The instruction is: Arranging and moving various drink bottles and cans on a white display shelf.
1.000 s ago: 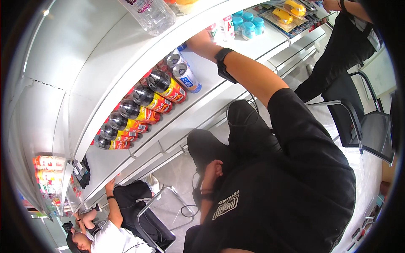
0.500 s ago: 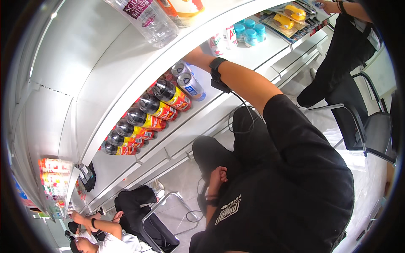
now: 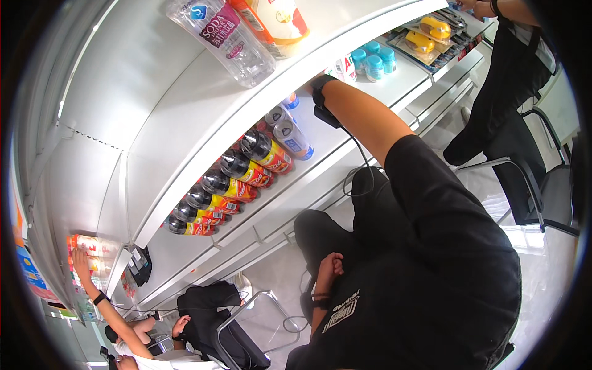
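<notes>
My right arm reaches across to the shelf, and my right hand [image 3: 317, 80] is mostly hidden behind the upper shelf's edge [image 3: 246, 117], so its fingers do not show. A black wrist device [image 3: 322, 102] with a cable sits on that wrist. Beside the hand stands a white can [image 3: 346, 66] with red and green print, partly covered. A blue-and-orange can [image 3: 291, 100] peeks out on the hand's other side, near silver-blue cans [image 3: 293, 139]. On my lap rests my left hand [image 3: 332, 265], its fingers curled with nothing seen in them.
Rows of dark cola bottles [image 3: 253, 176] stand left of the cans. Turquoise jars [image 3: 374, 66] and yellow packaged items [image 3: 421, 42] lie right. Above are a clear bottle [image 3: 231, 43] and an orange-white container [image 3: 277, 28]. A chair [image 3: 518, 166] and other people are nearby.
My right hand has gone further behind the shelf edge, toward the white cans, now covering more of them. The view has shifted slightly. A person at lower left has raised an arm to the shelf.
</notes>
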Demonstrator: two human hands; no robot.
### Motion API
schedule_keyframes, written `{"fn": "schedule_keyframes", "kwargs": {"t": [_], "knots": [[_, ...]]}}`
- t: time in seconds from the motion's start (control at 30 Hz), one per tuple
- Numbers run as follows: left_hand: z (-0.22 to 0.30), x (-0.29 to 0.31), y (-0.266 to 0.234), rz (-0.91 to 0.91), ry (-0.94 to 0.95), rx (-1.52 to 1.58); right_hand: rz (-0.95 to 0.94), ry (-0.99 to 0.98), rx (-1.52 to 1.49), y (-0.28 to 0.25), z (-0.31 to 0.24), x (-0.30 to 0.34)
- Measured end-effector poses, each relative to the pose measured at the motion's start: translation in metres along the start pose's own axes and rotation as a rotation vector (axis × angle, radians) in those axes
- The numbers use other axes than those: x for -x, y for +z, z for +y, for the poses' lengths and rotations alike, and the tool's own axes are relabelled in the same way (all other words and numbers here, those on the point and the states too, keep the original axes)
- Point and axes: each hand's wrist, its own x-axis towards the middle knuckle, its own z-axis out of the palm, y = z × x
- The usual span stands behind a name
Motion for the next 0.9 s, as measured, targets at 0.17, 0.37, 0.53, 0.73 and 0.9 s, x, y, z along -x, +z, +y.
{"fn": "schedule_keyframes", "kwargs": {"t": [0.17, 0.37, 0.53, 0.73, 0.9], "knots": [[0.003, 0.004, 0.002, -0.003, 0.003, -0.009, 0.017, 0.011, -0.119, 0.018, 0.006, -0.006], [0.009, 0.003, 0.008, -0.013, 0.040, -0.040, 0.046, -0.087, -0.360, 0.029, 0.015, -0.013], [0.002, -0.001, -0.002, -0.042, 0.022, -0.030, 0.014, -0.351, -0.027, 0.026, 0.021, -0.015], [-0.001, 0.002, -0.003, -0.043, 0.051, -0.021, 0.002, -0.118, -0.364, 0.025, -0.005, 0.007], [0.005, 0.000, 0.009, -0.054, 0.007, -0.004, 0.291, -0.450, 0.287, 0.024, 0.035, -0.016]]}}
